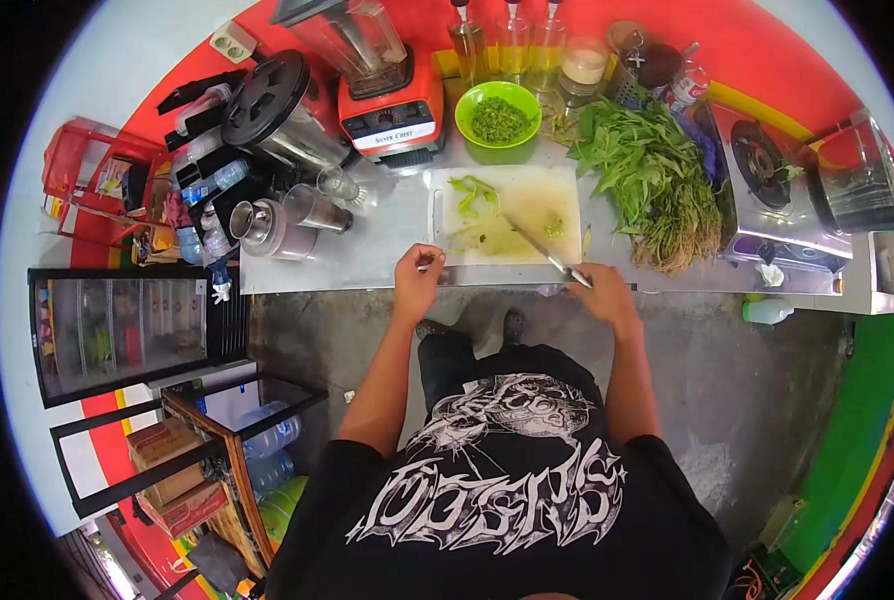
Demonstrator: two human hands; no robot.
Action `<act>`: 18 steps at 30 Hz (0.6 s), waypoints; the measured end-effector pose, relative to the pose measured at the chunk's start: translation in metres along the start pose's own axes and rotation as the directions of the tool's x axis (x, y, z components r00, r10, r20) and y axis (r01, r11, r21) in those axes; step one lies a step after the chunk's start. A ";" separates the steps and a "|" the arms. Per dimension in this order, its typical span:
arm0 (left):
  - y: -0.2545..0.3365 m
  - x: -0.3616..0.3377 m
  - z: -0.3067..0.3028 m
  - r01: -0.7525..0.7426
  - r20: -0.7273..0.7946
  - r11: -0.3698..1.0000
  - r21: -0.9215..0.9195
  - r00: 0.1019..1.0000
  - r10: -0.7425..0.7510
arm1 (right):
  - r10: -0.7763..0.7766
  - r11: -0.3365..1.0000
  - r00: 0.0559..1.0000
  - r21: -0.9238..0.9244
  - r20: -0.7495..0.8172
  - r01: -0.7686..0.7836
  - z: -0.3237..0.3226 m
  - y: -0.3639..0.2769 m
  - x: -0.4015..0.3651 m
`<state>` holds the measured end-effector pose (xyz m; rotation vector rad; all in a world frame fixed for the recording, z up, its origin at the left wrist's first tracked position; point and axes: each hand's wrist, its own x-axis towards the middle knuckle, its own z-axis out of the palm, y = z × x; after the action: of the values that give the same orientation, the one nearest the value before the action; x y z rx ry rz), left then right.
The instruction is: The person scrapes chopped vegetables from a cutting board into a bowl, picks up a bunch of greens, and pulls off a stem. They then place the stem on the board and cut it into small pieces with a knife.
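Observation:
My right hand (pixel 599 290) is closed round the handle of a knife (pixel 542 243), whose blade points up and left over the white cutting board (pixel 507 180). Near the board's lower left corner is my left hand (pixel 422 272), its fingers curled together; whether something small is between them is unclear. Green chilies (pixel 474 192) lie at the board's upper left, and small green pieces (pixel 554 229) are at its right side. Behind the board stands a green bowl (pixel 498 145) of chopped greens.
Leafy greens with roots (pixel 647 170) lie right of the board, beside a gas stove (pixel 767 180). A red blender (pixel 392 120), glasses (pixel 317 208) and a steel shaker (pixel 252 222) stand at the left. Bottles (pixel 513 45) line the back.

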<state>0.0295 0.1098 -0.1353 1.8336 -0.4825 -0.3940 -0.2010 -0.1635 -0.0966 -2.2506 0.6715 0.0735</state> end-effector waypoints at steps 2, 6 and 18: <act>0.004 0.003 0.006 -0.008 -0.003 1.000 0.016 1.000 0.008 | 0.051 0.999 0.998 0.007 -0.043 -0.051 -0.009 0.001 -0.005; -0.001 0.015 0.019 -0.101 -0.111 0.959 0.264 0.985 0.134 | 0.078 0.995 0.996 0.060 -0.049 -0.075 -0.011 -0.002 -0.009; 0.008 0.031 0.075 -0.167 0.019 0.702 0.693 0.977 0.213 | 0.100 0.991 0.987 0.104 -0.123 -0.087 -0.007 0.011 -0.024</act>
<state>0.0182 0.0308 -0.1510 2.4818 -0.8533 0.0120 -0.2279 -0.1646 -0.0931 -2.1419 0.8319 -0.0570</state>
